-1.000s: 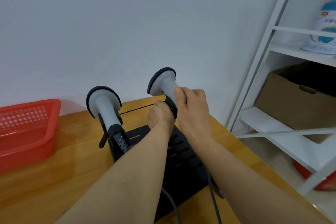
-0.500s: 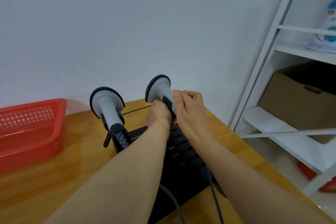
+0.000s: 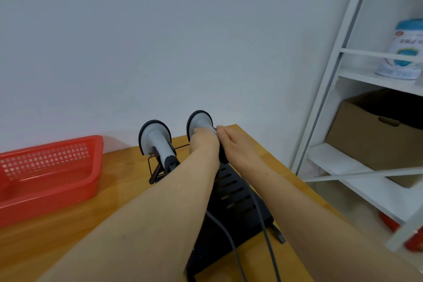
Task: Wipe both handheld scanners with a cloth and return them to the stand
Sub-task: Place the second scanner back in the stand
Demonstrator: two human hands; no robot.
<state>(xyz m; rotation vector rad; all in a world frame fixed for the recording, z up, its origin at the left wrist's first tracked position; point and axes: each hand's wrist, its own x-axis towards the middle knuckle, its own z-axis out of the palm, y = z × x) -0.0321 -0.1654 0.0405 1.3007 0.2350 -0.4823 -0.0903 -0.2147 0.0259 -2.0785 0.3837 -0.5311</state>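
Observation:
Two grey handheld scanners with black rims stand at the far end of a black slotted stand (image 3: 238, 192) on the wooden table. The left scanner (image 3: 155, 138) rests in the stand's wire holder, untouched. Both hands are wrapped around the handle of the right scanner (image 3: 199, 121), only its head showing above them. My left hand (image 3: 203, 142) grips it from the left and my right hand (image 3: 238, 144) from the right. No cloth is visible. Two grey cables (image 3: 265, 233) trail back over the stand toward me.
A red plastic basket (image 3: 48, 174) sits on the table at the left. A white shelving unit (image 3: 343, 75) stands to the right with a cardboard box (image 3: 375, 142) and a white-blue container (image 3: 405, 50). A white wall is close behind the table's far edge.
The right scanner has come down with both hands, from held above the stand to low at its far end beside the left scanner. The left scanner has not moved.

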